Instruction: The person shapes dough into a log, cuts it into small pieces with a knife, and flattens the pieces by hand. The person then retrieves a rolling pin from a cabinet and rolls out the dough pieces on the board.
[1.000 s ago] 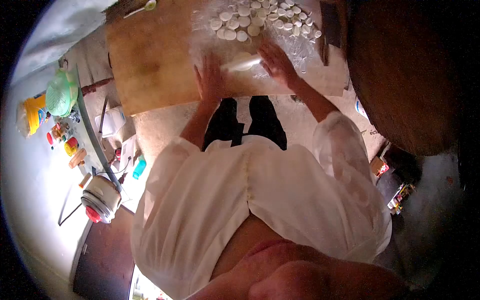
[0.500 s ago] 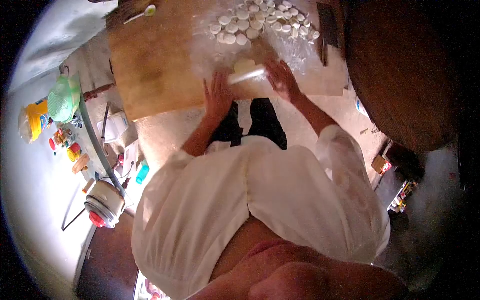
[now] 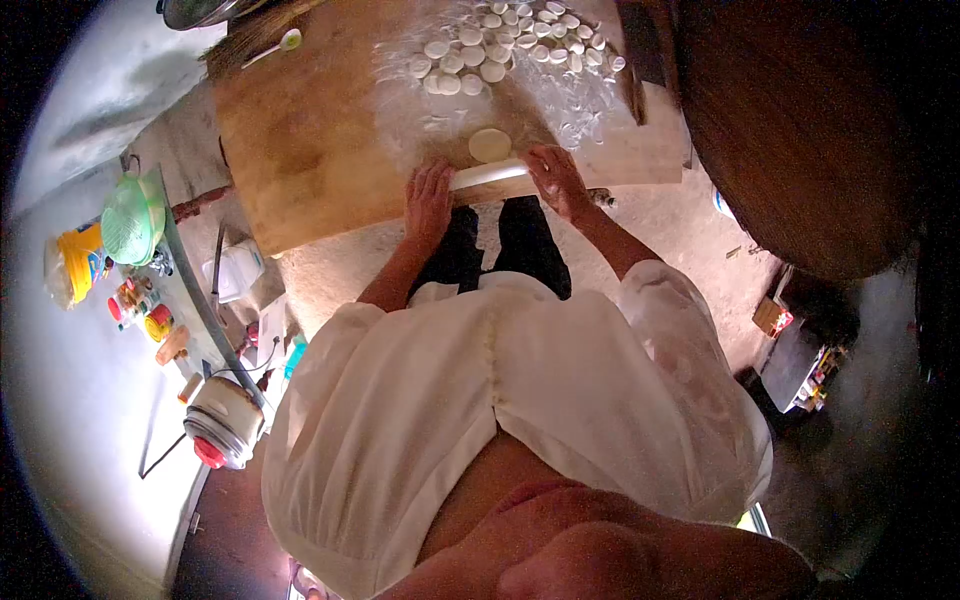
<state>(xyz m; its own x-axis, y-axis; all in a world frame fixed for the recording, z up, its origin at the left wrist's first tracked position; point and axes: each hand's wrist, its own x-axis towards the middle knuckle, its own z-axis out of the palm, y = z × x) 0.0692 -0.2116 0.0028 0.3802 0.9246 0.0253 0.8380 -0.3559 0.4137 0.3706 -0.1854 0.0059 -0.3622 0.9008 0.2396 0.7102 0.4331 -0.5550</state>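
A white rolling pin (image 3: 489, 174) lies across the front edge of the wooden board (image 3: 300, 150). My left hand (image 3: 430, 200) has its fingers curled over the pin's left end, and my right hand (image 3: 556, 180) is closed over the right end. Just beyond the pin sits a flat round of dough (image 3: 490, 146), with neither hand on it. Farther back, several small pale dough pieces (image 3: 471, 57) are spread over the floured part of the board.
A small spoon (image 3: 290, 40) rests at the board's back left. On a side table at left stand a green basket (image 3: 132, 222), jars and a lidded pot (image 3: 224, 415). A dark bar (image 3: 636, 70) and a large round brown surface (image 3: 790, 140) are at right.
Both hands and the rolling pin have come back toward my body, off the dough round, which now shows whole. The view has shifted slightly.
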